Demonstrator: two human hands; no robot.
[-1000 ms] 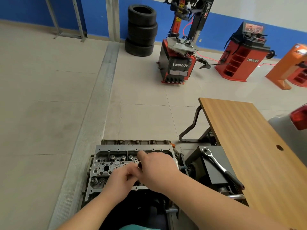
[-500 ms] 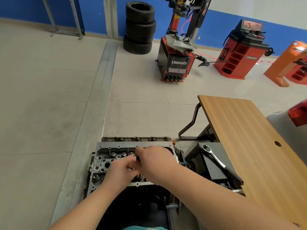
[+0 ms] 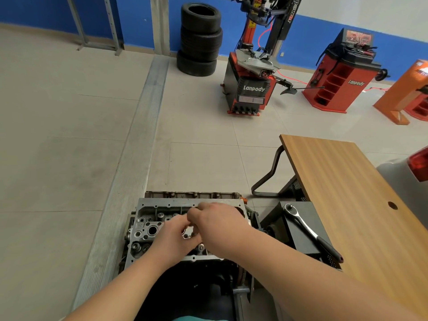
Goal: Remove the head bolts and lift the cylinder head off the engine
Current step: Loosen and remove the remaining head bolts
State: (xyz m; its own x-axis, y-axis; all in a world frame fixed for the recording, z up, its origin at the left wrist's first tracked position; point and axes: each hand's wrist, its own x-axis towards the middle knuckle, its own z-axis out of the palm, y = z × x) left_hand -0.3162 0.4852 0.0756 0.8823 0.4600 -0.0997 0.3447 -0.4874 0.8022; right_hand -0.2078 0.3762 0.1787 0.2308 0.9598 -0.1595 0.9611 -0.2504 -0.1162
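The grey cylinder head (image 3: 148,228) sits on the engine block at the bottom centre, with its valve wells and bolt holes exposed. Both my hands meet over its middle. My left hand (image 3: 172,240) pinches a small shiny head bolt (image 3: 187,234) with curled fingers. My right hand (image 3: 218,225) arches over the same spot, thumb and fingers curled down onto the bolt. Most of the bolt and the right half of the head are hidden under my hands.
A ratchet wrench (image 3: 309,229) lies on a dark box (image 3: 281,225) right of the engine. A wooden table (image 3: 347,200) stands at right, with a car's tail lamp (image 3: 419,163) beyond it. Stacked tyres (image 3: 200,40), a tyre changer (image 3: 252,84) and a red balancer (image 3: 340,75) line the far wall.
The camera has tilted slightly. Both hands have stayed on the middle of the head, with the fingers shifting a little round the bolt.
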